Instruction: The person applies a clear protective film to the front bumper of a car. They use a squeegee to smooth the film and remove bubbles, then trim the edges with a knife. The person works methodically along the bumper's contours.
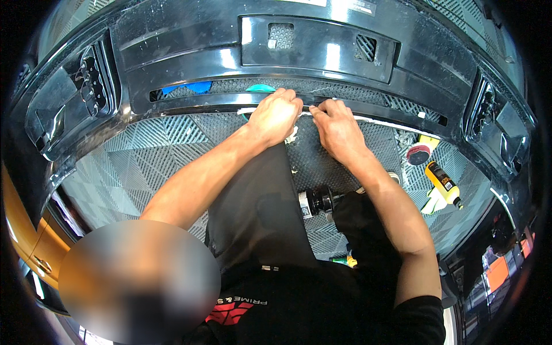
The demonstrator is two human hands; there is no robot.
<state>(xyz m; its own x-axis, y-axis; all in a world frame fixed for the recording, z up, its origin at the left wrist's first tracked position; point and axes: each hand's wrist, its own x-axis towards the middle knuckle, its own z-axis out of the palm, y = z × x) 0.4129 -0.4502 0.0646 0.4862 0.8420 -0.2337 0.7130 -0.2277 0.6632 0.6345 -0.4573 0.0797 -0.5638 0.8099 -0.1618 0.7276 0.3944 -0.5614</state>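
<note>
A large black car bumper (184,54) spans the space before me, with a long slot across its lower part. Along its near edge runs a thin white strip (379,122) that looks like tape. My left hand (275,118) is closed at this edge, its fingers curled under and partly hidden. A crumpled white scrap (292,135) shows just beneath it. Close by on the right, my right hand (339,127) is closed too, thumb and forefinger pinched at the edge beside the white strip. What either hand pinches is too small or hidden to make out.
On the patterned floor at right are a yellow bottle (443,178), a round dark pad with a red rim (418,154) and a pale yellow cloth (434,201). A black container (313,203) is by my leg. Blue (195,87) and green (260,88) items show through the slot.
</note>
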